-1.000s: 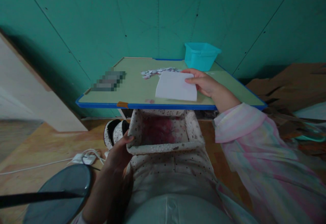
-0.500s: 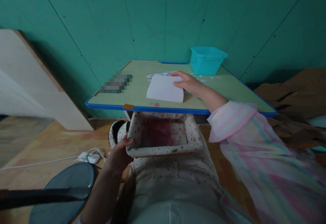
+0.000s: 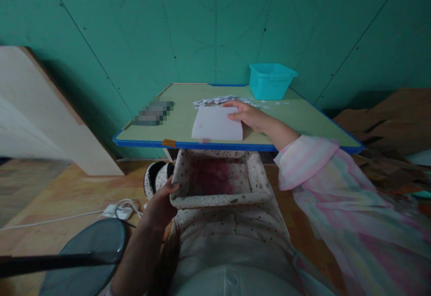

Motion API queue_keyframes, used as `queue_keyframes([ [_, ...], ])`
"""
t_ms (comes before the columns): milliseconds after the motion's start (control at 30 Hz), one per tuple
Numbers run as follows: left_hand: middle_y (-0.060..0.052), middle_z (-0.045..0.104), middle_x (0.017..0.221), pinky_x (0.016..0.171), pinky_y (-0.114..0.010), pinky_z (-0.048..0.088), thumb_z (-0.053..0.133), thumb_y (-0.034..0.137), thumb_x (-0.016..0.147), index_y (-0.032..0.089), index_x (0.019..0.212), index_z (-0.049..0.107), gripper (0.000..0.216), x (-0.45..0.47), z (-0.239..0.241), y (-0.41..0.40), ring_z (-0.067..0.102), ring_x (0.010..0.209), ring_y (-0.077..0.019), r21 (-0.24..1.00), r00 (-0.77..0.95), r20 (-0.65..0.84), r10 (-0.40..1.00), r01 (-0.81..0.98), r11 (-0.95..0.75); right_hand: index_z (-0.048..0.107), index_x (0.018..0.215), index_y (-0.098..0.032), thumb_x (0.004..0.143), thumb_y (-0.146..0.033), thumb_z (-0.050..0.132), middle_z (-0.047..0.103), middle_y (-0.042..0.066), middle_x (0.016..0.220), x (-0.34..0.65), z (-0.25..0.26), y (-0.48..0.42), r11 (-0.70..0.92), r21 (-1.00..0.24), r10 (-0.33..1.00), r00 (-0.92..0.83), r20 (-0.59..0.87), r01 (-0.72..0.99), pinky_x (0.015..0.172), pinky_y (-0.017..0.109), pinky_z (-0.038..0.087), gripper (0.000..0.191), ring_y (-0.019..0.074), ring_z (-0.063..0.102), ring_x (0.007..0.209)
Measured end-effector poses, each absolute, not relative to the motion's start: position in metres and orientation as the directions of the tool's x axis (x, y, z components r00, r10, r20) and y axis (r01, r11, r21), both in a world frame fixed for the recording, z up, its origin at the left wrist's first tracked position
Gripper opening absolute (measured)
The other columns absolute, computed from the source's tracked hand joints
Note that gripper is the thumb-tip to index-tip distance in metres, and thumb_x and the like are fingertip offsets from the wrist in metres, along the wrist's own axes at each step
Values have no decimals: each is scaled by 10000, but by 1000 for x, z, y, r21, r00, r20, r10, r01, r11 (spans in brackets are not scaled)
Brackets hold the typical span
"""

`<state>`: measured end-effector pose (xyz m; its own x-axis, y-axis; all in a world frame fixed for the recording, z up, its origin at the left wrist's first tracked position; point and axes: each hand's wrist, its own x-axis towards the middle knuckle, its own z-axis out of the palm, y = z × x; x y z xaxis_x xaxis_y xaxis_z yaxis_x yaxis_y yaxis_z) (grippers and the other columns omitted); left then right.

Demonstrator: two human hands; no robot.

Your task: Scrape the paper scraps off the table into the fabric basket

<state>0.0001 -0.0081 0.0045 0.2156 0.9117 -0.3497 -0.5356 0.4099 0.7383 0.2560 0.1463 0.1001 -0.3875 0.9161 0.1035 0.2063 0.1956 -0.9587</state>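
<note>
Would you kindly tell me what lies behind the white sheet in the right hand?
Just beyond the white sheet, small pale pieces lie on the table. The white sheet and right hand may hide more of them; whatever is directly beneath the sheet is covered.

It's shot from one head-worn cam, pointed forward and tilted down. The person's clothes [image 3: 232, 251] are caught super close at the bottom, then the left hand [image 3: 164, 201], with the right hand [image 3: 247, 115] and counter [image 3: 182, 123] framed farther out, and the green wall [image 3: 215, 22] is faced roughly head-on up top.
</note>
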Motion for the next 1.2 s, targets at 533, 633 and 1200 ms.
queue_keyframes([
  [533,2,667,574,431,-272,455,593,180,597,185,961,603,364,1,9,-7,590,459,-170,742,216,-339,916,-536,401,504,1088,-194,687,-155,570,620,14,905,255,108,139,159,-971,905,-418,73,176,690,295,481,408,118,569,693],
  [633,2,674,601,430,-273,456,596,175,591,188,989,597,398,0,8,-6,591,465,-171,743,216,-339,916,-536,402,511,1068,-204,679,-157,579,622,3,879,255,110,137,135,-978,907,-418,56,162,664,278,485,398,110,569,672],
  [1200,21,627,486,401,-273,431,546,187,672,185,1040,575,369,-8,-12,-3,540,376,-156,764,243,-297,923,-519,383,456,1010,-192,708,-283,520,600,28,884,262,103,176,253,-919,964,-3,265,301,654,301,454,322,153,560,739],
])
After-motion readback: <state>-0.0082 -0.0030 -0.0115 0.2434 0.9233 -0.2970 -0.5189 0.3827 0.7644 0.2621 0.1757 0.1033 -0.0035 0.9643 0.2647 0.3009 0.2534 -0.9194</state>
